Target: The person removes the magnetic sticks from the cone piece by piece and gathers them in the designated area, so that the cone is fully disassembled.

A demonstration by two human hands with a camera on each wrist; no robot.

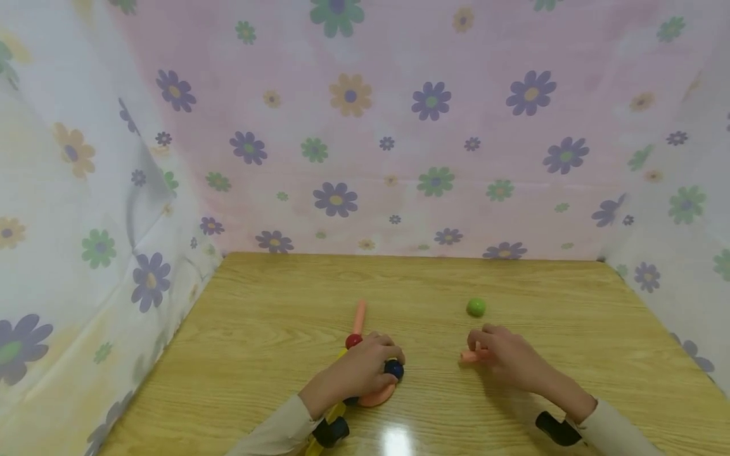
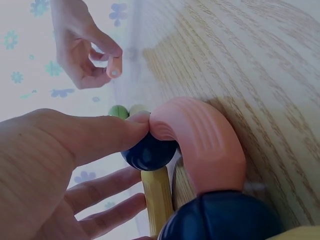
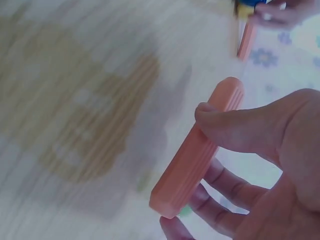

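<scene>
My left hand (image 1: 365,368) grips a dark blue ball (image 2: 150,152) between thumb and fingers. This ball joins a curved salmon-pink rod (image 2: 207,137) and a straight yellow rod (image 2: 157,197). The curved rod's other end meets a second dark blue ball (image 2: 225,217). Beyond the hand, a red ball (image 1: 353,341) carries a straight salmon rod (image 1: 359,316) pointing away; the hand hides part of this assembly. To the right, my right hand (image 1: 510,360) pinches a short, ribbed salmon rod (image 3: 195,150) by its sides, thumb on top, over the table.
A loose green ball (image 1: 476,307) lies on the wooden table (image 1: 274,304) beyond my right hand. Flowered cloth (image 1: 388,164) encloses the table at the back and both sides. Black straps (image 1: 331,432) show at the wrists.
</scene>
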